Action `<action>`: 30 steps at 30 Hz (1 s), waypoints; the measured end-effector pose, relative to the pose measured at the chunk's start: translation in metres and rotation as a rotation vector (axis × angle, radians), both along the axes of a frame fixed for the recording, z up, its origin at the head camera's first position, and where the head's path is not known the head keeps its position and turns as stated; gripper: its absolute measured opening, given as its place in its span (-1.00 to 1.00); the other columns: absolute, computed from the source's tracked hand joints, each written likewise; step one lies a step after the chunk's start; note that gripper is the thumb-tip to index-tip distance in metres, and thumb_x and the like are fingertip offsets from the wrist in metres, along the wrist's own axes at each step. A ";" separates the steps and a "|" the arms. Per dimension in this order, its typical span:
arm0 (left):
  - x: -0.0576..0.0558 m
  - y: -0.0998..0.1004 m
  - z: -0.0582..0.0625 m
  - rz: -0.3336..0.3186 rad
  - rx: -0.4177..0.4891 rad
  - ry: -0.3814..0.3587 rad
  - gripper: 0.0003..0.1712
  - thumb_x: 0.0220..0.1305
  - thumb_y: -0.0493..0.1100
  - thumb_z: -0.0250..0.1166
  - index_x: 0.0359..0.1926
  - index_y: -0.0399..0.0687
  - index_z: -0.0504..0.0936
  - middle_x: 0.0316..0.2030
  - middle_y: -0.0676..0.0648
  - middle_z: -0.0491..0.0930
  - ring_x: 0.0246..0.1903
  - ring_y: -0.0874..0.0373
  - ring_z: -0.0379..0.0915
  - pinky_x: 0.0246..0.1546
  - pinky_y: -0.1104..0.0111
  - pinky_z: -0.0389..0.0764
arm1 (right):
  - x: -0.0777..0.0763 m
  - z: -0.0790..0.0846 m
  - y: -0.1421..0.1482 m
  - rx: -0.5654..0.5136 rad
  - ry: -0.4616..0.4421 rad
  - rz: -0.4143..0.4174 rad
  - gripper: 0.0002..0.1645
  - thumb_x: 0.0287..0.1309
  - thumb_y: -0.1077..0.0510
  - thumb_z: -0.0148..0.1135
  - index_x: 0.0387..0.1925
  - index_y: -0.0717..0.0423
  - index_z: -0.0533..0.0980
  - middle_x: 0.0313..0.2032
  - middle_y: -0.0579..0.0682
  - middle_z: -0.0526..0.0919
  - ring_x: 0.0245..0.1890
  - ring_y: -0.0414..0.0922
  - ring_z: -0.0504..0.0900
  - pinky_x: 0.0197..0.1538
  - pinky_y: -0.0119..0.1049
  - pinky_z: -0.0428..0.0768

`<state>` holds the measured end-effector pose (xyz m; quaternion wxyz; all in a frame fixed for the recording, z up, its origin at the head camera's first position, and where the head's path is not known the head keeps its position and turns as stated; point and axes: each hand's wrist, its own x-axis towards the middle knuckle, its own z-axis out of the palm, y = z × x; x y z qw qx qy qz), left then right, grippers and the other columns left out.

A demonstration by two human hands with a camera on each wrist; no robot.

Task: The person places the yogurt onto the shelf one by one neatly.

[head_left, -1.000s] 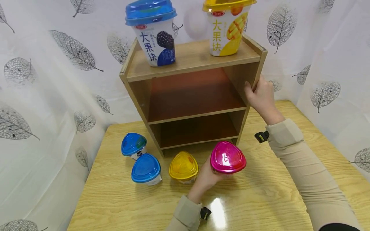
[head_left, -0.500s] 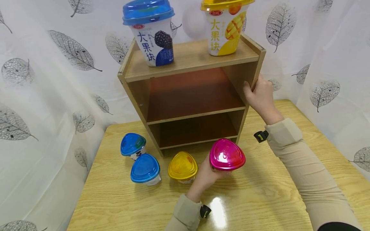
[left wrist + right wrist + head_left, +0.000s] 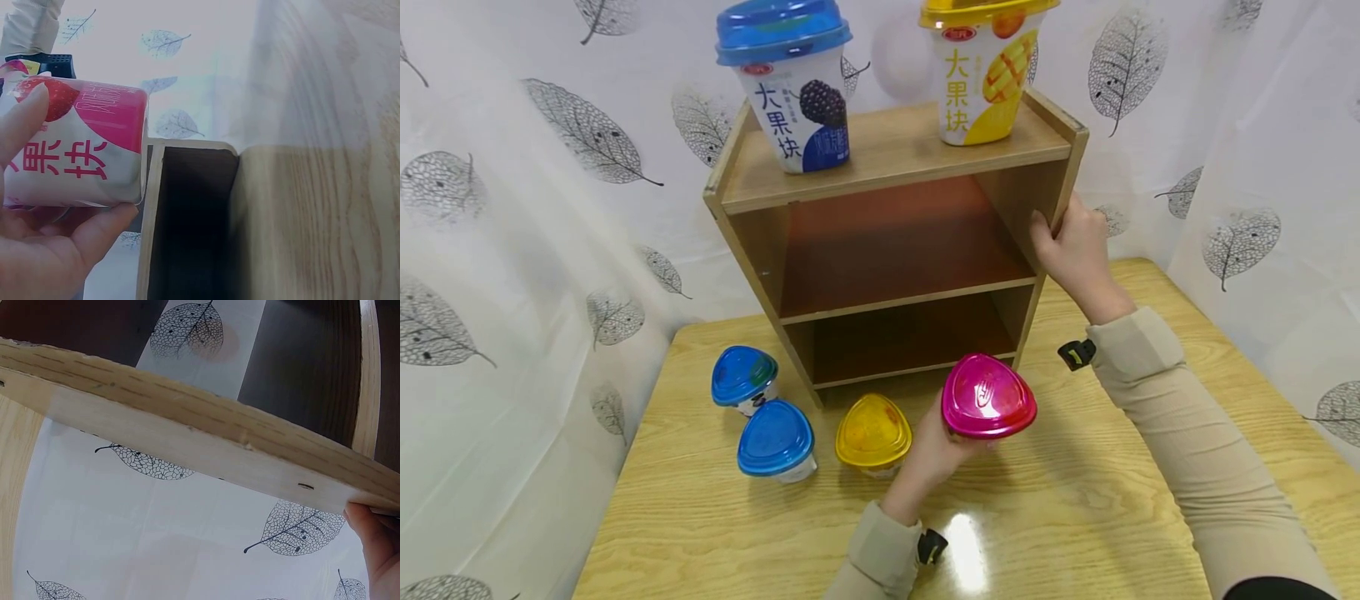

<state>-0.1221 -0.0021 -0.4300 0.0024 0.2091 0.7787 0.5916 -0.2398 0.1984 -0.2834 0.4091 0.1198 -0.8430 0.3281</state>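
My left hand (image 3: pixel 936 454) holds a yogurt cup with a pink lid (image 3: pixel 988 396) above the table, in front of the shelf's lower right. In the left wrist view, the thumb and fingers wrap round the cup (image 3: pixel 94 144), which shows a strawberry label and lies sideways in that picture. My right hand (image 3: pixel 1078 250) grips the right side panel of a small wooden shelf (image 3: pixel 895 133), thumb on the inner side and fingers hidden behind. Only part of the right hand (image 3: pixel 378 544) shows at the panel's edge in the right wrist view.
On the shelf's top stand a blue-lidded blackberry cup (image 3: pixel 797 92) and a yellow-lidded mango cup (image 3: pixel 988 79). Two blue-lidded cups, one behind (image 3: pixel 745 375) and one in front (image 3: pixel 777 439), and a yellow-lidded cup (image 3: pixel 874 431) stand on the wooden table (image 3: pixel 700 517). A leaf-patterned curtain (image 3: pixel 565 208) hangs behind.
My left hand has shifted the pink-lidded yogurt cup slightly up and towards the shelf. The right hand keeps its grip on the side panel. The view has drifted slightly.
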 end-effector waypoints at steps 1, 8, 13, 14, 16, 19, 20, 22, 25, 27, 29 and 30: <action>0.000 0.000 0.000 -0.001 0.004 0.008 0.00 -0.27 -0.21 0.49 0.25 -0.04 0.18 0.07 -0.07 0.40 0.07 0.10 0.29 0.08 0.22 0.27 | 0.000 0.000 0.000 -0.001 -0.001 0.000 -0.73 0.04 0.28 0.00 -0.31 0.51 0.41 -0.39 0.41 0.55 -0.45 0.27 0.53 -0.40 0.08 0.47; 0.000 -0.001 0.004 0.009 0.031 0.008 -0.03 -0.27 -0.23 0.49 0.23 -0.04 0.21 0.05 -0.06 0.42 0.05 0.11 0.30 0.07 0.24 0.29 | 0.001 0.001 -0.001 -0.002 -0.008 -0.004 -0.73 0.04 0.28 0.01 -0.31 0.51 0.40 -0.39 0.42 0.55 -0.44 0.28 0.53 -0.39 0.08 0.47; 0.000 -0.002 0.008 0.009 0.050 0.009 -0.05 -0.27 -0.25 0.49 0.21 -0.07 0.22 0.04 -0.07 0.43 0.04 0.11 0.32 0.03 0.30 0.33 | 0.000 0.001 -0.001 0.005 0.004 -0.006 -0.73 0.04 0.28 0.01 -0.33 0.51 0.41 -0.41 0.42 0.55 -0.47 0.28 0.52 -0.42 0.08 0.46; 0.000 -0.003 0.009 0.008 0.053 0.012 -0.05 -0.28 -0.26 0.49 0.21 -0.08 0.23 0.04 -0.08 0.43 0.03 0.11 0.33 0.02 0.31 0.34 | 0.000 0.001 -0.001 0.004 0.005 -0.006 -0.73 0.04 0.28 0.01 -0.33 0.51 0.41 -0.41 0.42 0.55 -0.47 0.28 0.53 -0.42 0.08 0.46; 0.000 -0.003 0.011 0.015 0.050 0.019 -0.06 -0.28 -0.28 0.48 0.20 -0.09 0.24 0.03 -0.09 0.43 0.02 0.10 0.34 0.01 0.31 0.35 | 0.001 0.000 -0.001 -0.003 0.003 -0.005 -0.73 0.04 0.28 0.01 -0.32 0.51 0.41 -0.40 0.42 0.55 -0.46 0.28 0.53 -0.40 0.08 0.47; 0.000 -0.005 0.014 0.025 0.058 0.019 -0.08 -0.28 -0.30 0.48 0.19 -0.09 0.26 0.02 -0.09 0.44 0.02 0.09 0.34 0.02 0.29 0.35 | 0.001 0.000 -0.001 -0.011 -0.006 -0.001 -0.72 0.04 0.28 0.01 -0.31 0.51 0.41 -0.39 0.41 0.55 -0.43 0.28 0.54 -0.38 0.09 0.48; -0.001 -0.005 0.015 0.030 0.059 0.021 -0.08 -0.28 -0.29 0.48 0.19 -0.09 0.26 0.02 -0.08 0.44 0.02 0.09 0.34 0.02 0.28 0.34 | 0.001 0.000 -0.001 -0.013 -0.009 0.001 -0.72 0.05 0.28 0.01 -0.30 0.51 0.40 -0.38 0.41 0.55 -0.42 0.28 0.54 -0.37 0.09 0.48; -0.001 -0.006 0.016 0.034 0.069 0.020 -0.09 -0.28 -0.29 0.48 0.19 -0.08 0.27 0.01 -0.07 0.44 0.02 0.10 0.34 0.03 0.26 0.34 | 0.001 0.000 -0.001 -0.014 -0.012 0.002 -0.72 0.05 0.28 0.01 -0.29 0.51 0.41 -0.37 0.41 0.55 -0.40 0.28 0.54 -0.36 0.09 0.49; -0.003 -0.009 0.018 0.038 0.079 0.014 -0.10 -0.26 -0.28 0.47 0.19 -0.08 0.27 0.01 -0.07 0.44 0.01 0.10 0.34 0.03 0.26 0.33 | 0.001 0.000 -0.001 -0.014 -0.009 0.004 -0.72 0.05 0.29 0.01 -0.28 0.51 0.41 -0.36 0.41 0.55 -0.39 0.28 0.54 -0.35 0.10 0.49; -0.004 -0.012 0.019 0.034 0.097 0.015 -0.11 -0.25 -0.28 0.47 0.19 -0.10 0.27 0.01 -0.08 0.44 0.01 0.09 0.34 0.02 0.26 0.34 | 0.001 0.000 -0.001 -0.011 -0.001 0.001 -0.73 0.04 0.28 0.01 -0.30 0.51 0.41 -0.38 0.41 0.55 -0.42 0.28 0.54 -0.37 0.09 0.48; -0.005 -0.014 0.020 0.026 0.128 0.009 -0.11 -0.24 -0.30 0.46 0.19 -0.11 0.26 0.01 -0.10 0.44 0.02 0.07 0.34 0.02 0.26 0.34 | 0.001 0.000 -0.001 -0.009 0.009 0.001 -0.74 0.03 0.28 0.01 -0.32 0.50 0.41 -0.40 0.40 0.55 -0.45 0.27 0.53 -0.40 0.08 0.47; -0.006 -0.015 0.021 0.021 0.144 0.005 -0.11 -0.24 -0.31 0.46 0.19 -0.11 0.26 0.02 -0.10 0.43 0.02 0.06 0.33 0.02 0.26 0.34 | 0.001 0.000 -0.001 -0.008 0.014 0.000 -0.74 0.03 0.28 0.02 -0.33 0.49 0.41 -0.42 0.40 0.55 -0.47 0.27 0.53 -0.41 0.08 0.46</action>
